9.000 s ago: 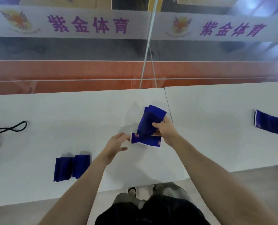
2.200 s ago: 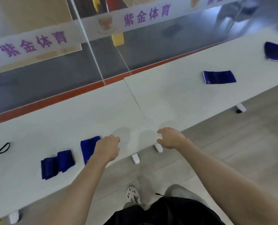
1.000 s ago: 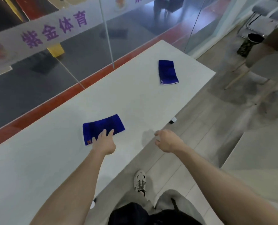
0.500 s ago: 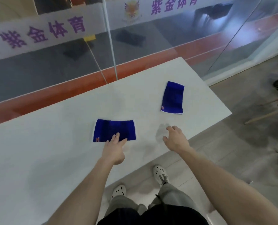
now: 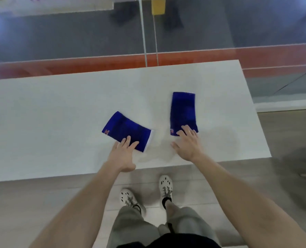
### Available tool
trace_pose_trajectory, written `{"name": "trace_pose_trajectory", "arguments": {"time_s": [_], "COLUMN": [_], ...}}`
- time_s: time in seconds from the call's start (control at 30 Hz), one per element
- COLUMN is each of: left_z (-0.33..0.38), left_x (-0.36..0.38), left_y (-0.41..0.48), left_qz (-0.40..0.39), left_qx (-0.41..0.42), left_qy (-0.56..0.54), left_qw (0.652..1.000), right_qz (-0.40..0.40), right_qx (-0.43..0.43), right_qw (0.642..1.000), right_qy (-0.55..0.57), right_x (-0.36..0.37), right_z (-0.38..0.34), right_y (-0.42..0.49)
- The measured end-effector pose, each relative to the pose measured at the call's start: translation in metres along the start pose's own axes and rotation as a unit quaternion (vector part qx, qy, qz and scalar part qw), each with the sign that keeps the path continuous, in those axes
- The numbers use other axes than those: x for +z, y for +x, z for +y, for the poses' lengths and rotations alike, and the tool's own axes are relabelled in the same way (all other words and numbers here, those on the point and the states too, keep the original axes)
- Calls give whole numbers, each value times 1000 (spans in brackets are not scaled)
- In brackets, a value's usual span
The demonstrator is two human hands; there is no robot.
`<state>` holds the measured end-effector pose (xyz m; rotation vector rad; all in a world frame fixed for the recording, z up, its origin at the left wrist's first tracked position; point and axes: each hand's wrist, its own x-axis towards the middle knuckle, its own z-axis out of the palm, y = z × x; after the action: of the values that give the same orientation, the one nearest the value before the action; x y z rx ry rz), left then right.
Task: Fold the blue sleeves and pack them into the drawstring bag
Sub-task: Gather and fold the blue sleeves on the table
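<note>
Two flat blue sleeves lie on the white table [image 5: 41, 122]. The left sleeve [image 5: 125, 128] lies at a slant, with a white hem at its right end and a small orange mark at its left end. My left hand [image 5: 123, 153] rests its straight fingertips on that sleeve's near edge. The right sleeve [image 5: 183, 111] lies lengthwise, pointing away from me. My right hand [image 5: 188, 144] has its fingers spread flat, the tips pressing on this sleeve's near end. The drawstring bag is out of view.
The table's right end [image 5: 252, 113] and its near edge [image 5: 166, 167] are close by. A glass wall with a metal post [image 5: 145, 42] stands behind the table. My feet in white shoes [image 5: 164, 187] stand on the grey floor below.
My right hand has reached forward onto the right sleeve's near end. My left hand has slid the left sleeve, which now lies slanted. The view has tilted down toward the table.
</note>
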<state>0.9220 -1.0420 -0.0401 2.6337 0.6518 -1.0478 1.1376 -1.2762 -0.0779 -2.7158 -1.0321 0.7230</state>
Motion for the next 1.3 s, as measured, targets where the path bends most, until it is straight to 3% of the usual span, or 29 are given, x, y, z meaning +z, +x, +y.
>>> {"name": "trace_pose_trajectory", "arguments": {"time_s": [0.1,0.23,0.67,0.73,0.83,1.0,1.13,1.3], "left_z": [10,23,18,32,70,109,117,122], "left_x": [2,5,-1,-4,-16,-27,-28,-28], "left_y": [1,-2,8,10,21,55,68,74], "left_qz": [-2,7,31,93,194,147,122,94], "left_qx": [-15,-38,-86,-77,-35,-46,-97,-146], "left_qy": [-4,-23,-65,-56,-87,-282,-383,-486], "left_qw": [1000,999,994,991,976,947,910,856], "right_qz": [3,51,3,58,160,113,97,64], "right_qx": [-66,-45,-58,-5,147,277,308,322], "right_qw": [998,996,998,998,971,936,904,894], "right_qy": [20,53,-19,36,102,183,280,306], "right_x": [-2,-14,-26,-27,-24,-18,-13,-14], "right_z": [31,35,69,72,69,71,76,81], "right_y": [-15,-17,-40,-45,-59,-73,-73,-67]}}
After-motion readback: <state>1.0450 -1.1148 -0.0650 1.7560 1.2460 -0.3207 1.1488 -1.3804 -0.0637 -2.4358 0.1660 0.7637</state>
